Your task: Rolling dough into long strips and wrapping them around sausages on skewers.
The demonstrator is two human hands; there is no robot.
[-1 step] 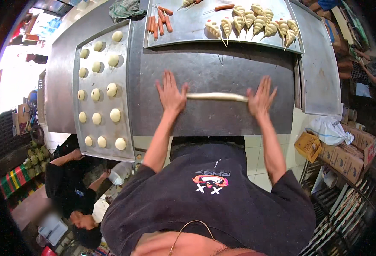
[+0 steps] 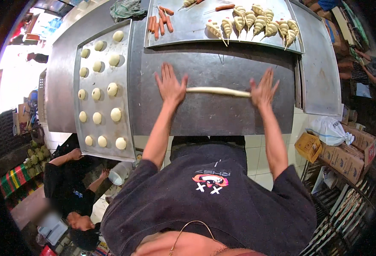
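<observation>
A long pale dough rope [image 2: 217, 90] lies crosswise on the dark metal worktop [image 2: 213, 115]. My left hand [image 2: 171, 87], fingers spread flat, presses on its left end, while my right hand [image 2: 262, 91] lies likewise open over the right end. Beyond them, a metal tray [image 2: 188, 42] bears several orange sausages [image 2: 161, 27], some on skewers, and several skewered sausages wrapped in spiralled dough [image 2: 258, 23]. To the left, a long tray [image 2: 128, 51] carries rows of round dough pieces [image 2: 112, 89].
A crumpled cloth [image 2: 126, 10] sits at the back left. A co-worker [image 2: 75, 192] is at lower left beside a white bucket [image 2: 119, 174]; another person's arm [image 2: 369, 72] shows at upper right. Cardboard boxes [image 2: 345, 160], a white sack [image 2: 328, 130] and racks [image 2: 345, 217] are at right.
Both my hands have moved slightly forward, away from my body, and the dough rope has moved with them toward the back tray.
</observation>
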